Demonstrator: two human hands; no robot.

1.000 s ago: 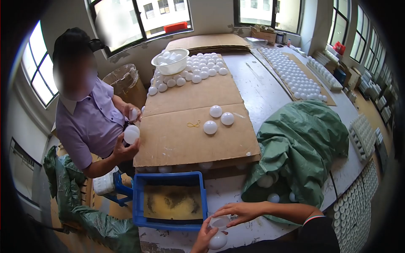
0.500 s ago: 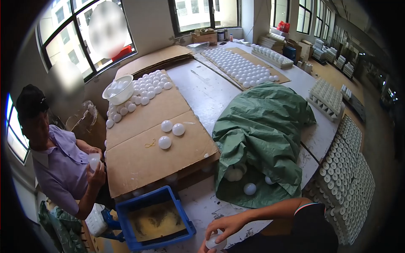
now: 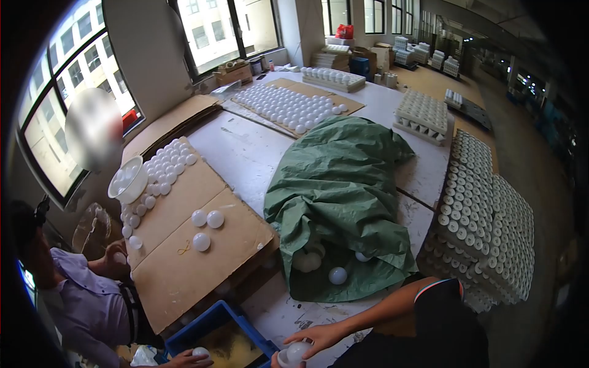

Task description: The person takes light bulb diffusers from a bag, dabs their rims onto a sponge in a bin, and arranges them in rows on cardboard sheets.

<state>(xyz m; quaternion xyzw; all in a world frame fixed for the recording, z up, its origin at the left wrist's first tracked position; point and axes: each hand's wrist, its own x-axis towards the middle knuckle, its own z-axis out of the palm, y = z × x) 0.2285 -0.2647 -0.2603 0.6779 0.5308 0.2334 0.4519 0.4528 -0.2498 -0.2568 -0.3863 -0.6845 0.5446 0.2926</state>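
Note:
My right hand (image 3: 319, 339) reaches in from the bottom right, its fingers curved around a white bulb cover (image 3: 298, 351). Only a small part of my left hand (image 3: 275, 360) shows at the bottom edge, gripping the same white piece from the left, where a pale rim is visible. Just left of my hands is a blue bin (image 3: 254, 334) with yellowish residue inside. Beyond my right arm lies a green sack (image 3: 343, 184), and a loose white bulb cover (image 3: 337, 275) sits in its open mouth.
At left, a co-worker (image 3: 86, 294) has one hand at a white cover (image 3: 200, 352) over the bin. Cardboard (image 3: 202, 276) bears several covers and a white basin (image 3: 130, 184). More covers stand in rows (image 3: 288, 104) at the back. Stacked trays (image 3: 469, 190) stand at right.
The view has swung right. My hands still hold the bulb cover, now with more of it showing. The co-worker's hands have parted, and one has come down to the bin with a cover.

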